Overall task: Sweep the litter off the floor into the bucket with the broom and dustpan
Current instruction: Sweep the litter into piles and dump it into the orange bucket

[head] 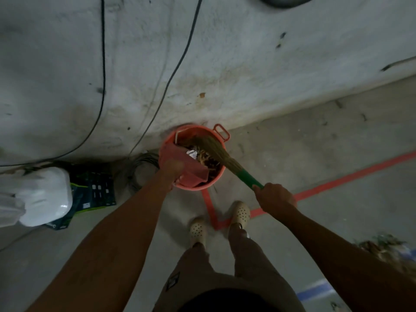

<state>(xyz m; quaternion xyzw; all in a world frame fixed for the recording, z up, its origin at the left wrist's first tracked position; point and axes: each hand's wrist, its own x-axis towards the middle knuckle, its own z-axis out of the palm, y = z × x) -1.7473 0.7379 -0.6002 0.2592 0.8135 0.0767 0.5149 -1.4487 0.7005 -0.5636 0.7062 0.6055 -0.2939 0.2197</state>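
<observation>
Mostly you're looking at a rough grey concrete wall (225,52) and the concrete floor (337,154) below it. Two dark cables (103,64) run down the wall. The floor has red tape lines (337,181) and one blue strip (315,289).

At the left sit one white plastic container (45,194) and one dark green box (96,188) just beside it. Two cream clogs (198,228) stand on the floor near the bucket.

One orange-red bucket (193,186) stands on the floor right at the foot of the wall. It's got dry leaves and a paper scrap (207,161) in it. One pinkish dustpan (191,167) is tipped over the rim into the bucket. The left hand (172,168) grips its near end, but it's too blurry to make out each finger.

The one broom (216,152) has its straw bristles down inside the bucket too. The right hand (275,195) has its fingers wrapped tight round the green handle.

There's also a loose litter pile (382,246) on the floor, far right.
</observation>
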